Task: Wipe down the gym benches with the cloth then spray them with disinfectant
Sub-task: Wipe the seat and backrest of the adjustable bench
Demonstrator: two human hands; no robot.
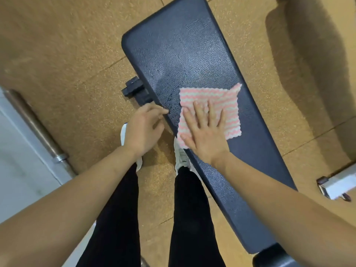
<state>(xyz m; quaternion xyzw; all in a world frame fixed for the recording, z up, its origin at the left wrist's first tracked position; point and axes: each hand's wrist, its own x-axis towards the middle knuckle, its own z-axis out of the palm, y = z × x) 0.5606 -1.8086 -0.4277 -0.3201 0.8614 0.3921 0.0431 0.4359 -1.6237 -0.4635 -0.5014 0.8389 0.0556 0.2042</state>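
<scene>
right hand (204,132) flat on cloth (221,105)

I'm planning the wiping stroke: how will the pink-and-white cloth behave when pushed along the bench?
The cloth looks thin and floppy, lying flat on the bench, so it would probably bunch if pushed from one edge. Under the flat right hand it should slide as one piece. The bench's pebbled, wet-looking surface may add drag.
</scene>
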